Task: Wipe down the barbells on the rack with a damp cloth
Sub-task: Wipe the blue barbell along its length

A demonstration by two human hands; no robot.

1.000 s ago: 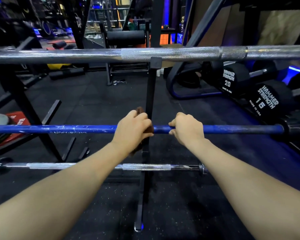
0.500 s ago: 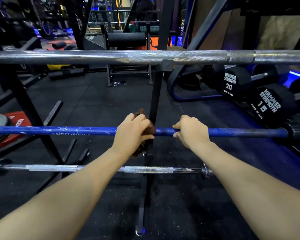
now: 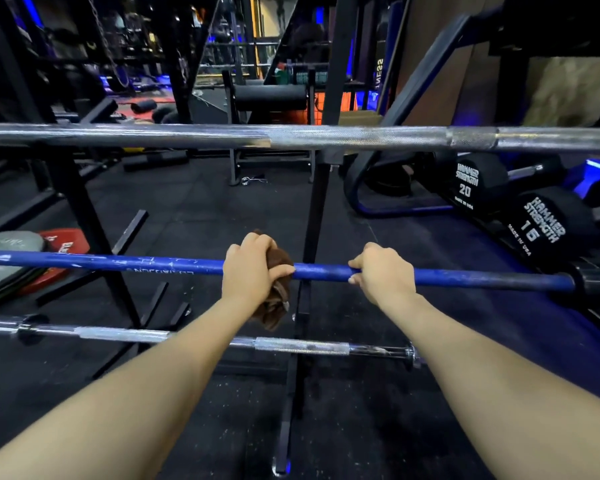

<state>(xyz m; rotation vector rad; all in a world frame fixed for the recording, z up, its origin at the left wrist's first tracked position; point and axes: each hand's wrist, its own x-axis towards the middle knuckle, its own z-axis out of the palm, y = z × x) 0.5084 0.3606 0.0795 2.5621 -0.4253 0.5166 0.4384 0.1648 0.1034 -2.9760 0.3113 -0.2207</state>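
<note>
My left hand (image 3: 249, 268) wraps the brown cloth (image 3: 275, 296) around the blue barbell (image 3: 118, 264), middle of the rack; my right hand (image 3: 383, 273) grips it bare. The black upright (image 3: 314, 233) stands between them. Dumbbells (image 3: 537, 223) lie at right.

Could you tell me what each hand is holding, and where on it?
The left hand grips a brown cloth wrapped around the blue barbell near mid-shaft. The right hand grips the bare shaft just right of the rack post.
</note>
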